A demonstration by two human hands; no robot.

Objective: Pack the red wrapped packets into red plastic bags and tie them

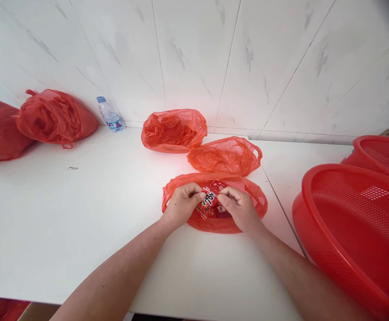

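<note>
My left hand (182, 205) and my right hand (239, 207) are both closed in a pinch on small red printed packets (210, 200) with black and white lettering. They hold them over the mouth of a red plastic bag (251, 191) lying open on the white table (80, 214). More red packets show inside that bag under my fingers. Two other red plastic bags (226, 156) lie just beyond it, one behind the other (174, 130), both open and crumpled.
Two stacked red plastic mesh baskets (355, 223) sit at the right edge. A water bottle (110, 115) stands against the tiled wall. Stuffed red bags (55, 117) lie at the far left. A small scrap (72, 168) lies on the table.
</note>
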